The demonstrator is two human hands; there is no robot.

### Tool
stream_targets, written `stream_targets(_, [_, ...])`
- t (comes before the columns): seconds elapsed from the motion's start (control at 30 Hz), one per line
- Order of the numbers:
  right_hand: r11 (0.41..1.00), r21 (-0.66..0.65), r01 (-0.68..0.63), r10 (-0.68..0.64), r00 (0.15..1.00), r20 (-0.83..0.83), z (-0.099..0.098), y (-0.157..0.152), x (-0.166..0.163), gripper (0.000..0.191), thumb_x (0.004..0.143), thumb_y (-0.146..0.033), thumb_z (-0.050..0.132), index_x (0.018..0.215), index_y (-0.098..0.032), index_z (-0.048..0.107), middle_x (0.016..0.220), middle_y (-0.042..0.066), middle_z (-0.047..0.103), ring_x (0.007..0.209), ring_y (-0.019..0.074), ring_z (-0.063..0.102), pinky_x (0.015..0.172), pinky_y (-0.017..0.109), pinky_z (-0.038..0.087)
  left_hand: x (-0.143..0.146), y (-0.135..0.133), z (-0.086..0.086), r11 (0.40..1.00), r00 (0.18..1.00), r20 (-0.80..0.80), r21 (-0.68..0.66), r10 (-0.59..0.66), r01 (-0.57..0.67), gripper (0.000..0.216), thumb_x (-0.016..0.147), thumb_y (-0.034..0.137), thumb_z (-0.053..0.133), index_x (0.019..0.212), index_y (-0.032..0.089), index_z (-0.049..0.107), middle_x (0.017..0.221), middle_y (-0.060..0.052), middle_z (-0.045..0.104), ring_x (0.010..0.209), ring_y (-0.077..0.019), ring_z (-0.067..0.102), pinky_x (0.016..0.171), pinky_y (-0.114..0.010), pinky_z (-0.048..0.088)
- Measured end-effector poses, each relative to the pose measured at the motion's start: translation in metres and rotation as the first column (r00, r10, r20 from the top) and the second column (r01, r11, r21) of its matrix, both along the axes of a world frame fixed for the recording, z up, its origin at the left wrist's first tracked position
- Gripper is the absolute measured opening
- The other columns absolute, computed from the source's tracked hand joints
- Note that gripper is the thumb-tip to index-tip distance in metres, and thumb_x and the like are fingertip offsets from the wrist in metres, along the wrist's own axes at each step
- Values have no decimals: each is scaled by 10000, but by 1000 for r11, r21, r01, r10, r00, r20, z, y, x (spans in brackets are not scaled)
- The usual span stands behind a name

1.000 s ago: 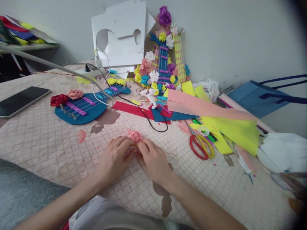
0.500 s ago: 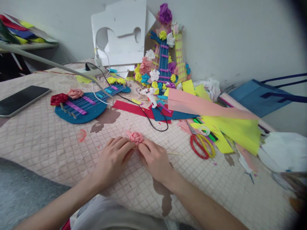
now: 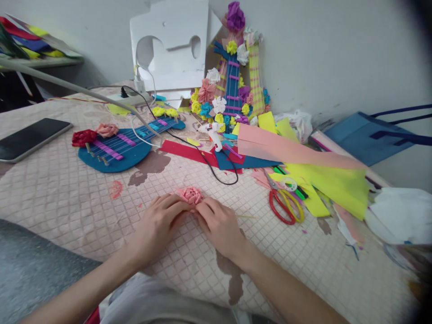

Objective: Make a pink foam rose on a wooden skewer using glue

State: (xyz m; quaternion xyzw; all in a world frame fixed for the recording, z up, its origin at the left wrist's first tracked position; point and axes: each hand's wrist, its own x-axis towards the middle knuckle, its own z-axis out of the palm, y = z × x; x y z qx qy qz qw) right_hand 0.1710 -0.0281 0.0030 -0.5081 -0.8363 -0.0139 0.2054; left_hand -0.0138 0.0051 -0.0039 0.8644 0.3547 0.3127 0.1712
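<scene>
A pink paper flower [image 3: 191,195] with rolled, rose-like folds sits between my hands, just above the table cover. My left hand [image 3: 165,219] pinches its near left side, fingers closed and the thumb mostly hidden. From the right, my right hand [image 3: 218,225] grips the near edge, its fingertips meeting those of the left. Beyond the right hand, a thin wooden stick [image 3: 247,217] lies on the table. A blue guitar-shaped craft [image 3: 135,155] with purple strips, strings, a red flower [image 3: 84,138] and a pink flower [image 3: 107,130] rests further back on the left.
Red-and-yellow scissors [image 3: 286,207] lie to the right beside yellow and pink paper sheets [image 3: 300,155]. A white glue gun [image 3: 213,133] trails a black cord across the table's middle. A phone [image 3: 33,138] is at far left. Flowered guitar crafts [image 3: 232,90] lean on the wall.
The flower has turned slightly between my fingers, and its pink tail at the left shows less. Both hands stay in nearly the same place; the view shifts a little.
</scene>
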Motion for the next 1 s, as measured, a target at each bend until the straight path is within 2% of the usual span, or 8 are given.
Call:
stream_targets(0.23, [1000, -12, -4, 4, 1000, -1, 2, 0, 0, 152, 929, -163, 448, 933, -170, 600, 899, 54, 615, 788, 158, 588, 639, 256, 461, 0, -1, -2, 999, 1000, 23, -45, 2, -1, 150, 923, 188, 495, 1008, 228, 611, 1029, -26, 630, 940, -177, 573, 839, -343, 464])
stream_targets(0.43, [1000, 7, -15, 15, 999, -33, -1, 0, 2, 160, 936, -179, 434, 913, -166, 592, 899, 58, 609, 768, 164, 585, 613, 263, 453, 4, -2, 0, 999, 997, 68, 3, 32, -32, 78, 917, 171, 490, 941, 175, 565, 956, -48, 599, 904, -186, 547, 790, -340, 466])
stream_targets(0.57, [1000, 7, -7, 8, 998, -57, -2, 0, 2, 150, 941, -194, 441, 904, -165, 584, 880, 55, 606, 751, 163, 583, 600, 261, 450, 4, -2, 2, 996, 1000, 1, 82, -27, 27, 142, 930, 168, 469, 1018, 195, 578, 1041, -55, 597, 966, -209, 524, 828, -377, 443])
stream_targets(0.77, [1000, 8, -11, 12, 997, -81, -3, 0, 1, 145, 944, -193, 443, 918, -161, 582, 873, 55, 607, 766, 162, 588, 613, 259, 447, 2, -2, -1, 984, 997, -81, 177, 8, 6, 147, 918, 173, 499, 1020, 197, 602, 1039, -56, 617, 954, -230, 522, 817, -400, 416])
stream_targets(1.0, [999, 12, -30, 30, 998, -63, -5, 0, 2, 148, 924, -164, 443, 959, -193, 583, 949, 41, 584, 778, 146, 567, 615, 250, 432, 2, -2, -2, 986, 994, -105, 169, 6, 12, 154, 945, 201, 451, 994, 173, 594, 1012, -70, 611, 928, -228, 509, 799, -389, 407])
